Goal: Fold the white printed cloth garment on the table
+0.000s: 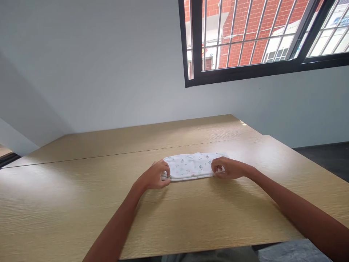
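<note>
1. A small folded cloth [191, 166] – white, with a tiny printed pattern – is seen lying flat on the wooden table [68, 203], its long axis running straight across from one hand to the other.
2. The left hand [155, 176] is closed on the cloth's left end, fingers curled over the edge and thumb tucked at the near corner; that end is being pinched, not merely touched.
3. The right hand [227, 168] is closed on the opposite end in the same way – fingertips curled down onto the fabric's near right corner.
4. The cloth is thus spanned between the two hands (each end lies directly under its own hand's fingers), with the middle stretch bare and resting on the tabletop.
5. Neither hand is nearer than the other: both are on the cloth, one per end, and both forearms are reached forward about equally.
6. Beyond the hands a pale wall [109, 65] and a barred window [245, 40] are seen.
</note>
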{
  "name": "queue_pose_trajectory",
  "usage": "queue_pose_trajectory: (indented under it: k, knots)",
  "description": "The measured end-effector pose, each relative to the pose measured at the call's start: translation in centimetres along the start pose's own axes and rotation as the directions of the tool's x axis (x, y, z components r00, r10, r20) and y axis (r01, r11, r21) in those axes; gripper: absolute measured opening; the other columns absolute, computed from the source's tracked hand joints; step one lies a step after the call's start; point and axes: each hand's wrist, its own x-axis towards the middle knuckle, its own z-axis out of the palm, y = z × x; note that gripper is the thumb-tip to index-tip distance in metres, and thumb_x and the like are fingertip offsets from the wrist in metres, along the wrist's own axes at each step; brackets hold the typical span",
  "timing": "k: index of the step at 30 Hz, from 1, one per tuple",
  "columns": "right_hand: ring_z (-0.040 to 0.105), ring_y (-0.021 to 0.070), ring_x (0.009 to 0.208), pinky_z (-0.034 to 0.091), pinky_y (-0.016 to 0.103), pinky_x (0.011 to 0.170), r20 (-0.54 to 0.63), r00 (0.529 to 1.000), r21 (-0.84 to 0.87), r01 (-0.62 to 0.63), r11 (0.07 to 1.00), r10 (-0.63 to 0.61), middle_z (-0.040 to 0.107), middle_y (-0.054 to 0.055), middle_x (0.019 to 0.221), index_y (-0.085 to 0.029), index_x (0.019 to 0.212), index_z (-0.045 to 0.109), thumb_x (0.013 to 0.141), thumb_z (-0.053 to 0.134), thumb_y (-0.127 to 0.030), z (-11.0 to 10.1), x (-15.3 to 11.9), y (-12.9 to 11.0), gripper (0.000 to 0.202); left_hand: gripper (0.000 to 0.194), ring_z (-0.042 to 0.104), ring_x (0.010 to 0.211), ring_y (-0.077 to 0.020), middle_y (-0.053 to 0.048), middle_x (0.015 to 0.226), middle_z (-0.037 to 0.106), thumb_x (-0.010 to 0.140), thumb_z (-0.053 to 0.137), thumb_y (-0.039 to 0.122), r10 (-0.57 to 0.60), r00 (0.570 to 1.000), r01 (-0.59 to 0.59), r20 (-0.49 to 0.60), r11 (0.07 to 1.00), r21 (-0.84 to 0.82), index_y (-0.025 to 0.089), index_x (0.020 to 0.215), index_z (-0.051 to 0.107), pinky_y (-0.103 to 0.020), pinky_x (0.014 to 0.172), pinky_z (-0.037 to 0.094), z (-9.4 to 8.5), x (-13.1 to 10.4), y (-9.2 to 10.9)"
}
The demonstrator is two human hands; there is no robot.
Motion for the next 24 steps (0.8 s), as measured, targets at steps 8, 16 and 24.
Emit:
queue_pose_trajectory:
  k: [8, 16, 24]
  knots:
    - [0.043, 0.0132, 0.061, 0.03, 0.026, 0.058, -0.035, 0.999, -0.143, 0.002, 0.99, -0.007, 0.055, 0.0, 0.072, -0.019, 0.073, 0.052, 0.077, 0.048, -0.009, 0.6, 0.4, 0.6, 0.011, 0.021, 0.055, 0.084, -0.0213, -0.004, 0.085, 0.063, 0.074, 0.051, 0.009, -0.024, 1.0, 0.024, 0.003, 0.998, 0.066, 0.021, 0.088, 0.062, -0.032, 0.079, 0.042, 0.7, 0.6, -0.1]
    - [0.048, 0.0139, 0.065, 0.039, 0.027, 0.065, -0.147, 0.988, 0.033, 0.044, 0.998, -0.039, 0.056, 0.0, 0.068, -0.019, 0.071, 0.052, 0.078, 0.053, -0.019, -1.0, -0.2, 0.2, 0.008, 0.01, 0.055, 0.083, -0.0209, -0.004, 0.082, 0.065, 0.082, 0.054, 0.023, -0.017, 0.979, 0.02, -0.204, 1.0, 0.01, 0.021, 0.079, 0.063, -0.032, 0.078, 0.042, -0.8, 0.3, -0.6]
    - [0.051, 0.0168, 0.064, 0.042, 0.032, 0.063, -0.363, 0.929, 0.007, 0.074, 0.997, -0.067, 0.059, 0.003, 0.068, -0.02, 0.071, 0.057, 0.086, 0.058, -0.03, -0.8, -0.5, -1.0, 0.018, 0.016, 0.055, 0.087, -0.0225, -0.004, 0.086, 0.064, 0.079, 0.063, 0.036, 0.038, 0.996, -0.036, -0.087, 0.999, 0.02, 0.022, 0.086, 0.065, -0.034, 0.082, 0.043, 0.9, 0.6, 1.2]
